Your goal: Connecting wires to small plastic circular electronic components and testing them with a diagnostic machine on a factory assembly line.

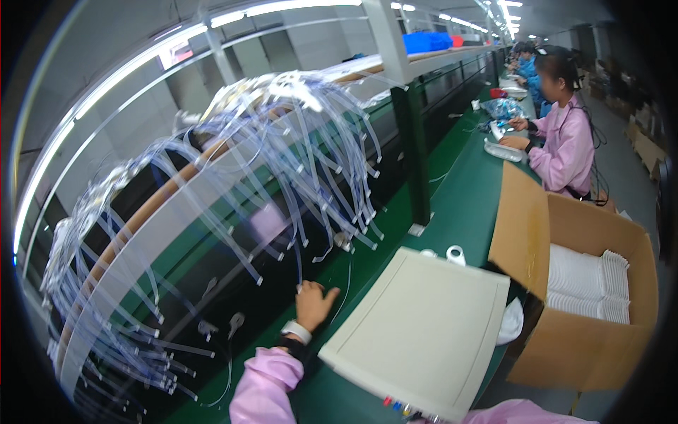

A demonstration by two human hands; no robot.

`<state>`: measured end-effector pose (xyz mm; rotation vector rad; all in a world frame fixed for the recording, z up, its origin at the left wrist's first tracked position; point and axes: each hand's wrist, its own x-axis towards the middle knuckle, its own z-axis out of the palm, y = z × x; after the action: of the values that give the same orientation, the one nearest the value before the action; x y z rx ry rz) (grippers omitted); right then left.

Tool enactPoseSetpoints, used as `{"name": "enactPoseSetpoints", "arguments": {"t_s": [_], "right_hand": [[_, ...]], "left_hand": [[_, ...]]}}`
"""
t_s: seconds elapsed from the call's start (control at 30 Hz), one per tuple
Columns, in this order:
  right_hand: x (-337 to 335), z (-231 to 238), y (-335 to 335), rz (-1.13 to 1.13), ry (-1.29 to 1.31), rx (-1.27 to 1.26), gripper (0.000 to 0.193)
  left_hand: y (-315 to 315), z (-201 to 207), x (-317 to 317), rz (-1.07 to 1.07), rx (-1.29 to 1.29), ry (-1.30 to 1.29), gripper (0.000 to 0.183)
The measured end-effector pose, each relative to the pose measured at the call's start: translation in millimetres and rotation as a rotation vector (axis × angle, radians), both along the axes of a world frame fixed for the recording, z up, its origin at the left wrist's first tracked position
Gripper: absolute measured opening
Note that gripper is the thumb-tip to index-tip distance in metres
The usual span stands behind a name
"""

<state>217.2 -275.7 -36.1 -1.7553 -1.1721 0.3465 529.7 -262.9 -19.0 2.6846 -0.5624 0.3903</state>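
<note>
My left hand [316, 308] reaches forward over the green bench with the thumb spread from the fingers. Its fingertips are at the lower end of a hanging pale ribbon cable [298, 254]; whether they touch it I cannot tell. A white band and a black cuff circle the wrist below a pink sleeve. Many more ribbon cables [339, 177] with small white ends drape from the rail above. Right of this hand lies a beige instrument case [424, 325] with coloured terminals on its near edge. Of my right arm only a pink sleeve [530, 412] shows; the hand is out of sight.
An open cardboard box [579, 360] holds stacked white padded sheets [590, 283] at the right. A dark green post [412, 155] rises behind the case, beside a white tape roll [455, 254]. Farther along the bench [459, 191], a person in pink [565, 152] handles a white part.
</note>
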Motion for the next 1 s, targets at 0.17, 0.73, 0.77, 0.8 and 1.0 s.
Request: {"name": "enactPoseSetpoints", "arguments": {"t_s": [0.17,0.73,0.77,0.8,1.0], "right_hand": [[42,-59,2,-0.241,0.022,0.532,0.024],[138,-93,-71,-0.474,0.124,0.356,0.024],[138,-92,-72,-0.473,0.132,0.343,0.024],[138,-91,-73,-0.473,0.138,0.331,0.024],[153,-79,-109,-0.489,0.086,0.223,0.024]], "left_hand": [[-73,-70,63,-0.161,0.128,0.085,0.028],[-251,-76,252,-0.507,-0.009,0.003,0.028],[-255,-67,248,-0.471,0.036,-0.097,0.028],[-254,-72,246,-0.467,0.048,-0.223,0.026],[-249,-75,258,-0.438,-0.287,0.054,0.016]]}}
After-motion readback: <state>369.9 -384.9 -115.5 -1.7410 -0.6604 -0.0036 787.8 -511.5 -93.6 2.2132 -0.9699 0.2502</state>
